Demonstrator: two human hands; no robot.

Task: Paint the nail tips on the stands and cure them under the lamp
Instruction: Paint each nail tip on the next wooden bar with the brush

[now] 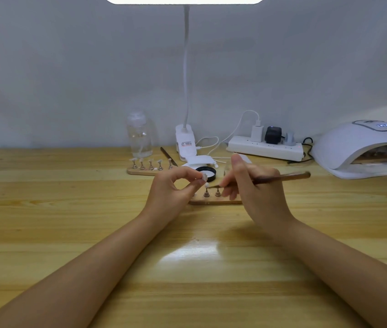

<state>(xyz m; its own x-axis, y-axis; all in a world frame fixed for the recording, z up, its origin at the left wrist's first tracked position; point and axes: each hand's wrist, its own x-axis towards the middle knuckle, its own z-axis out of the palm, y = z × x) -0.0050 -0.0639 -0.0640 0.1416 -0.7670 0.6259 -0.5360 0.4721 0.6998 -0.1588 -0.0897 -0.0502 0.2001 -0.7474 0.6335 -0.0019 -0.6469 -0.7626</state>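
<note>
Two hands: bare forearms reach across a glossy, pale wooden table (69, 209) with visible grain.
Left hand (168, 190): fingers curled, thumb and forefinger pinching a small white nail tip on its stand (203, 178), lifted above the near base.
Right hand (254, 190): fingers grip a slim brown brush (282, 177) like a pen, its fine point touching the held tip.
Near base (213, 201): a flat wooden strip directly under the hands, carrying small cone-shaped metal stands (212, 192).
Jar (207, 172): round, black-rimmed, open, white inside, just behind the fingers.
Far base (140, 171): a second wooden strip holding a row of pale tips on metal stands.
Bottle (139, 134): clear plastic, rounded, by the wall.
Desk lamp (186, 143): white clip base with a label too small to read, bendable neck.
Power strip (264, 147): white, with plugs in it.
Curing lamp (363, 145): white dome at far right, lit display unreadable.
</note>
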